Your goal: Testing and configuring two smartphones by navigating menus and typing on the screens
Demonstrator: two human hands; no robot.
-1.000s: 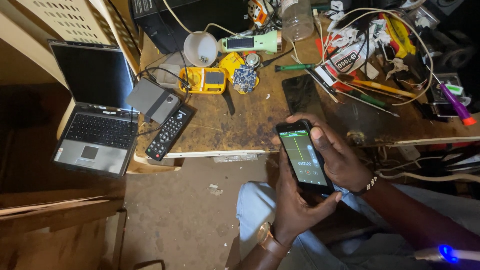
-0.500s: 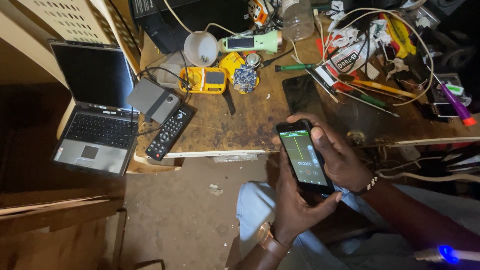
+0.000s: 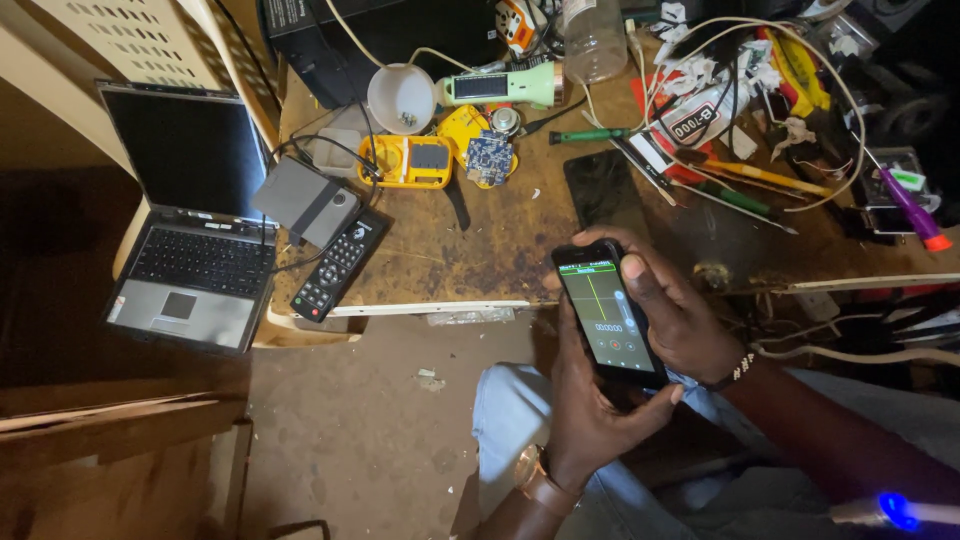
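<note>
Here both hands, left (image 3: 590, 420) and right (image 3: 675, 315), grip a lit phone (image 3: 608, 315) just below the counter (image 3: 480, 250) edge.

Open laptop (image 3: 190, 240) left; black remote (image 3: 338, 266) at worktable (image 3: 480, 260) edge; yellow meter (image 3: 408, 162), clear bottle (image 3: 594, 38) behind.

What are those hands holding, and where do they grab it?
A black smartphone, screen lit: the left hand cups its bottom end, the right hand grips its right edge.
</note>
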